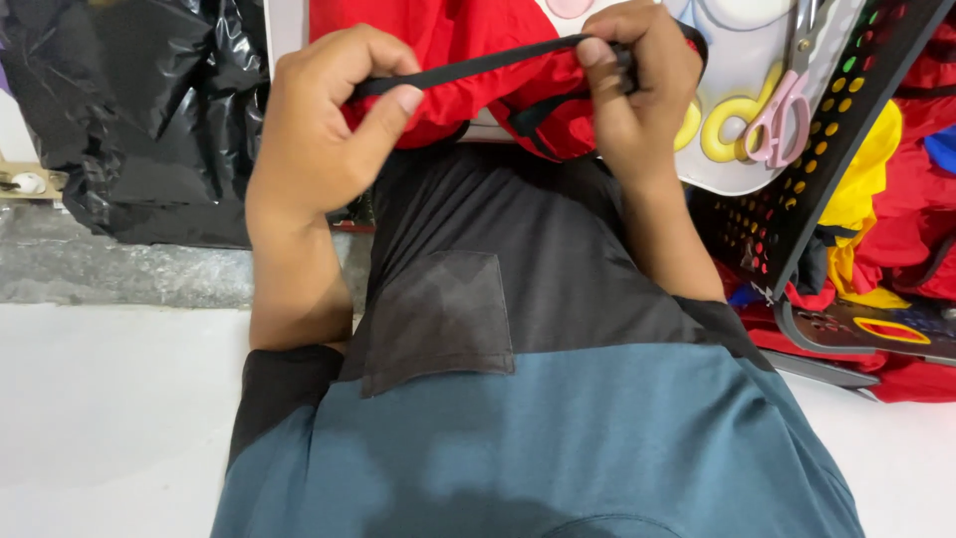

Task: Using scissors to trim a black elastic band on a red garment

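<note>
At the top of the view, one black strap [478, 68], pulled tight between two hands. Long and thin, running from side to side, a little higher at the right end than at the left. Just above the chest, in front of a black and teal shirt [538, 399] with one dark pocket.

On the left end, the left hand [319, 130], fingers [398, 105] curled and pinching the strap under the thumb. On the right end, the right hand [637, 85], fingers [597, 50] bent and pinching the strap near the top. Both hands closed on the strap, not spread.

Right behind the strap, one bunch of red cloth [448, 60], touching both hands and joined to the strap, by the look of it.

Off to the left, one black plastic bag [149, 120], shiny and crinkled, well apart from the strap. Off to the right, one pair of pink scissors [787, 110] lying on a white board with yellow shapes [737, 149]. Beside that, one black basket [827, 149] with many round holes, tilted. More red and yellow cloth [876, 199] behind the basket, too piled up to count.
</note>
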